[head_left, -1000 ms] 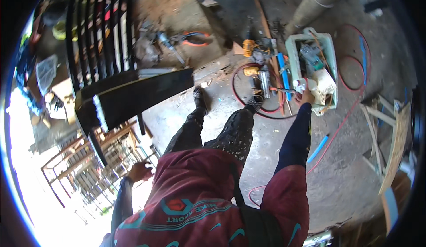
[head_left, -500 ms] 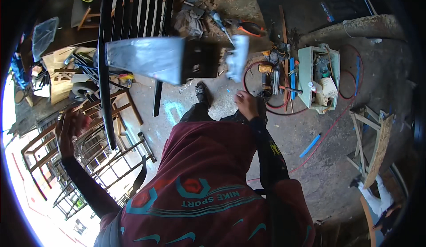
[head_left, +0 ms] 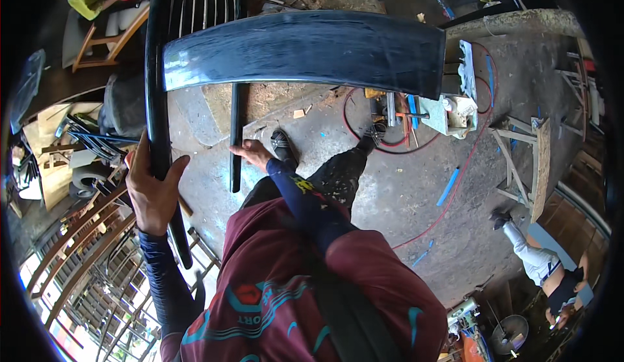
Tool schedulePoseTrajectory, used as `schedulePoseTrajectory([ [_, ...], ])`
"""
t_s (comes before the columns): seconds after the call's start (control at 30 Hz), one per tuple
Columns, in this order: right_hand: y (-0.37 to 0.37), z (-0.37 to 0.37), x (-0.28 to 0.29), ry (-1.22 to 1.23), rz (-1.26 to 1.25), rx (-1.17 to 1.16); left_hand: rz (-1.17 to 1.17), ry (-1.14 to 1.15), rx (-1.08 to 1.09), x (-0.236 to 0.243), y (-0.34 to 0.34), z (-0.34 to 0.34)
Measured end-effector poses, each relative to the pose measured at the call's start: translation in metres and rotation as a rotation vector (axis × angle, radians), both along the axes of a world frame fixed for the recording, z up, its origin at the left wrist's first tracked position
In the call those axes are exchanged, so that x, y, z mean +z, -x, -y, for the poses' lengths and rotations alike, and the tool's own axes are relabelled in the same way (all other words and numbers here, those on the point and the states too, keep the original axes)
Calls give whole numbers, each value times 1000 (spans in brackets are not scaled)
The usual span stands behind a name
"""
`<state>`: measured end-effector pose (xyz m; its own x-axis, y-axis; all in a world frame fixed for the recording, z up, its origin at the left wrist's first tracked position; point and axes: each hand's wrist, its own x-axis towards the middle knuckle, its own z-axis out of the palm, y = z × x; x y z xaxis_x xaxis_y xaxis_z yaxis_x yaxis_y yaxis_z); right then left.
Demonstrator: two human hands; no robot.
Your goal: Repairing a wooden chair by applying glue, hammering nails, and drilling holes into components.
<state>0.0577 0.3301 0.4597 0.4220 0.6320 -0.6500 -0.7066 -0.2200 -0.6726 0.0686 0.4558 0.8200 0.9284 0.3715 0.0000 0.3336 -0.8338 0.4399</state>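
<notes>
A glossy black chair fills the upper left, its broad curved top panel reaching to the right and thin slats running up behind it. My left hand is closed round the long black post on the chair's left side, thumb on the right of it. Something small and reddish shows at the fingers of that hand, too little to name. Low on the shorter black leg, my right hand has its fingers closed on the wood. Part of the leg's upper length is behind the panel.
Sawdust covers a board beyond my feet. A pale tool crate stands to the right, a red hose curving past it. Farther right are a wooden trestle and another person. Wooden frames crowd the lower left.
Both hands have come onto the chair, the left from the side and the right from beside my leg. The chair's panel has swung up and round, showing its broad face.
</notes>
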Motion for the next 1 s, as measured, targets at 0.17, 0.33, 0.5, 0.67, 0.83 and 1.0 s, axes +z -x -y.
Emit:
schedulePoseTrajectory([
  [0.17, 7, -30, 23, -294, -325, -424, -20, 77, 34, -5, -8, -2],
  [0.33, 22, -23, 37, -106, -135, -617, -20, 214, 26, 2, -1, -9],
  [0.5, 23, 54, 46, 99, 66, -647, -3, 449, 107, 1, 13, -15],
  [0.67, -4, 139, 84, 350, 274, -537, 12, 625, 199, -27, 34, -8],
  [0.83, -2, 178, 92, 406, 354, -556, 43, 781, 238, -51, 51, -8],
  [1.0, 0, 217, 68, 649, 607, -444, -27, 826, 244, -103, 54, -3],
])
